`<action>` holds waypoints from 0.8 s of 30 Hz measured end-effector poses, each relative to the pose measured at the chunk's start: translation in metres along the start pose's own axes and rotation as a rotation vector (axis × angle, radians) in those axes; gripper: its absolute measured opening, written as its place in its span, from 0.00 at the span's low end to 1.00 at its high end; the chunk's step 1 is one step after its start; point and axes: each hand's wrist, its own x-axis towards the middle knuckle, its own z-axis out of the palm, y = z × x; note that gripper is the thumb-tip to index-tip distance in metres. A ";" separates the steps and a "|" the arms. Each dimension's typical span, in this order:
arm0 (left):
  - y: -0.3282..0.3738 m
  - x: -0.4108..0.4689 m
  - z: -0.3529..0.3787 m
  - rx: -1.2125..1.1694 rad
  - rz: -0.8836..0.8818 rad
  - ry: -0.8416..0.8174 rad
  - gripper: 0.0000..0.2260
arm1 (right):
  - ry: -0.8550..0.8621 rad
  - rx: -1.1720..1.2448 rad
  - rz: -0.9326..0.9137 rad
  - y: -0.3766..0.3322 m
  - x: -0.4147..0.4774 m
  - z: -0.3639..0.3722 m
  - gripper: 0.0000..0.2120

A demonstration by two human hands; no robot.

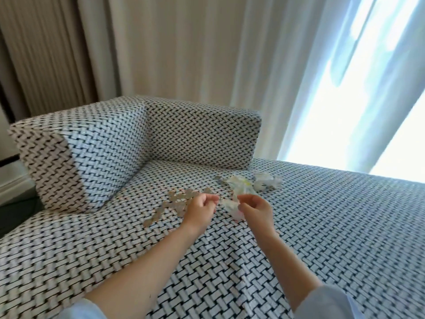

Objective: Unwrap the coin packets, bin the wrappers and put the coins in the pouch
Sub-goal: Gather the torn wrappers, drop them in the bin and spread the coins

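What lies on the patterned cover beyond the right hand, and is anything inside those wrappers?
A crumpled wrapper with a yellow mark, a second wrapper right of it, and a loose coin at their left. The crumpled plastic hides whether any coins remain inside.

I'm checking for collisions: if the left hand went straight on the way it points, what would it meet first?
Probably the white packet pinched in the right hand, just ahead of the left hand; depth is unclear, so it might instead reach the crumpled wrappers beyond.
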 end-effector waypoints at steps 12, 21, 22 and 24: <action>-0.013 0.047 0.059 0.148 0.008 -0.014 0.15 | -0.270 -0.581 -0.036 0.048 0.076 -0.024 0.41; -0.022 0.060 0.084 0.193 0.102 -0.162 0.22 | -0.050 -0.112 -0.102 0.070 0.088 -0.024 0.11; -0.023 0.060 0.087 0.189 0.111 -0.190 0.24 | -0.040 -0.062 -0.101 0.070 0.090 -0.025 0.12; -0.025 0.061 0.092 0.203 0.120 -0.227 0.25 | -0.033 0.013 -0.123 0.070 0.092 -0.027 0.13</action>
